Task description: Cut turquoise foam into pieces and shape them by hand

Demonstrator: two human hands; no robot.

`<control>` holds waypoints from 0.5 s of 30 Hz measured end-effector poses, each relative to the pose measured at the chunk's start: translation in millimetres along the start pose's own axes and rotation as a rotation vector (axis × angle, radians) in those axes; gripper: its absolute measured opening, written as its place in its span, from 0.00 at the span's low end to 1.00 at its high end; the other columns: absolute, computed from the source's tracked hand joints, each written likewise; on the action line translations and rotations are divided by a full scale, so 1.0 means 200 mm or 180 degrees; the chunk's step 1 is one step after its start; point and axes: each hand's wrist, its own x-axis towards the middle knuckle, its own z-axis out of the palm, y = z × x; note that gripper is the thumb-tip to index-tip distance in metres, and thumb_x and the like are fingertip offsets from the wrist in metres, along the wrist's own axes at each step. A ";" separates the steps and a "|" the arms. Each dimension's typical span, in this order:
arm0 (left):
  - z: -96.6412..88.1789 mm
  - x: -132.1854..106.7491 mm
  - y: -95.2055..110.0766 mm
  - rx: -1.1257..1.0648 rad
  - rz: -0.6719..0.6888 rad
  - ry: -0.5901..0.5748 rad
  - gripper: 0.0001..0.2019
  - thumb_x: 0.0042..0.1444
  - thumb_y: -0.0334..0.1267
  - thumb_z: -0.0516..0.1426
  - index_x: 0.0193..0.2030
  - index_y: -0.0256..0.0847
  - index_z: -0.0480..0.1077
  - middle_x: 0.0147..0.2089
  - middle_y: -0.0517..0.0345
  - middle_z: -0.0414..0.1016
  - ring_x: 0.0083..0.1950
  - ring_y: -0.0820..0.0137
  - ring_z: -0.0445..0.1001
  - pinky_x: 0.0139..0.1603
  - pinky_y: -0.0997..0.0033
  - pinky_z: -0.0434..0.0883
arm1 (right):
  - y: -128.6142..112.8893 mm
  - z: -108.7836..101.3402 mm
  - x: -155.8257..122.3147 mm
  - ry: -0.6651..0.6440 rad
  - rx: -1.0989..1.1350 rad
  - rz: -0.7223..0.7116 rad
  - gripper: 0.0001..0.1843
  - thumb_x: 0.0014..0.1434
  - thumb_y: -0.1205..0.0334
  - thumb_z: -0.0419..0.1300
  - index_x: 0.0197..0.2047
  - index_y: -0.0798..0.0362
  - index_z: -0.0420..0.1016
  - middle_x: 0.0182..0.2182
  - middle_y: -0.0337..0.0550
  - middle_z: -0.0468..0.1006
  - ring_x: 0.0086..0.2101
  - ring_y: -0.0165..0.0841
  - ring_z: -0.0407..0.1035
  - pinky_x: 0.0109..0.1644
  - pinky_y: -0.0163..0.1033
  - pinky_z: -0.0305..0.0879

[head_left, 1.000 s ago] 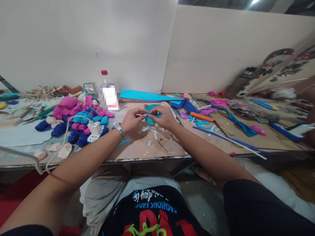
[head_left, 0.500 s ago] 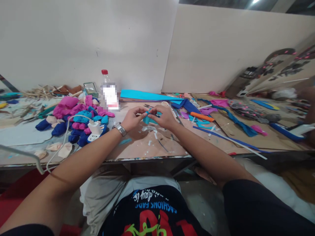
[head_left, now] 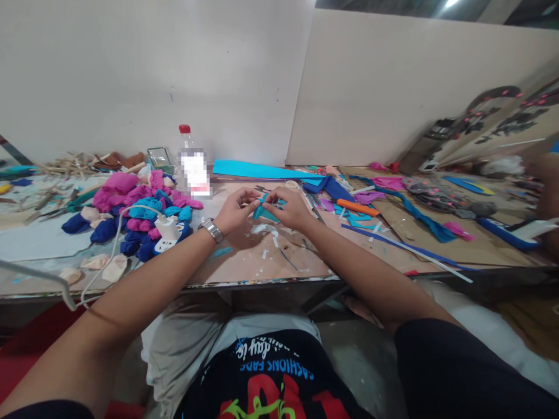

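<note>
Both my hands meet over the middle of the wooden worktable (head_left: 271, 262). My left hand (head_left: 237, 210), with a metal watch on its wrist, pinches one side of a small turquoise foam piece (head_left: 262, 209). My right hand (head_left: 290, 208) pinches the other side, fingers curled round it. The piece is folded and bunched between my fingertips, just above the tabletop. White paper scraps (head_left: 264, 230) lie under my hands.
A heap of pink, blue and turquoise foam pieces (head_left: 135, 212) and a white power strip (head_left: 168, 230) lie to the left. A clear bottle with a red cap (head_left: 192, 163) stands behind. A turquoise sheet (head_left: 257, 169), an orange-handled knife (head_left: 358, 206) and foam strips (head_left: 410, 212) are to the right.
The turquoise piece lay flatter and wider between my fingers before; now it is folded narrower and bunched up. My hands have stayed in the same spot.
</note>
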 end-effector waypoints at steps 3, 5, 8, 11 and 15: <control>0.01 0.00 0.01 -0.0020 -0.0036 0.0017 0.21 0.54 0.51 0.68 0.46 0.39 0.71 0.39 0.55 0.77 0.37 0.72 0.74 0.38 0.72 0.68 | 0.01 0.00 0.00 0.0008 0.0000 0.0042 0.14 0.64 0.48 0.64 0.36 0.52 0.76 0.32 0.44 0.79 0.34 0.37 0.72 0.41 0.42 0.66; 0.01 0.00 0.01 0.0026 0.0009 0.0010 0.19 0.56 0.50 0.67 0.45 0.40 0.70 0.38 0.57 0.75 0.37 0.72 0.73 0.38 0.72 0.68 | 0.02 0.01 0.00 0.0011 0.0010 0.0042 0.14 0.63 0.49 0.64 0.36 0.52 0.76 0.32 0.43 0.79 0.34 0.37 0.72 0.41 0.42 0.66; 0.01 -0.01 0.01 0.0162 0.0138 -0.0041 0.15 0.59 0.48 0.65 0.42 0.40 0.69 0.38 0.58 0.73 0.37 0.73 0.72 0.39 0.72 0.68 | 0.02 0.01 0.00 -0.0011 0.0051 0.0037 0.14 0.64 0.49 0.64 0.36 0.52 0.77 0.32 0.43 0.79 0.34 0.37 0.72 0.41 0.42 0.66; 0.01 -0.01 0.01 0.0287 0.0272 -0.0156 0.13 0.61 0.46 0.63 0.42 0.40 0.69 0.41 0.57 0.73 0.41 0.71 0.73 0.42 0.71 0.68 | 0.01 0.00 -0.01 -0.0008 0.0062 0.0036 0.14 0.64 0.49 0.64 0.37 0.52 0.77 0.32 0.43 0.79 0.34 0.36 0.72 0.41 0.42 0.67; 0.00 -0.02 0.01 0.0309 0.0296 -0.0292 0.12 0.61 0.43 0.63 0.44 0.41 0.68 0.45 0.55 0.73 0.46 0.69 0.73 0.44 0.70 0.69 | 0.01 0.00 0.00 0.0039 0.0026 0.0010 0.14 0.63 0.49 0.66 0.36 0.52 0.78 0.32 0.43 0.80 0.34 0.36 0.72 0.41 0.42 0.66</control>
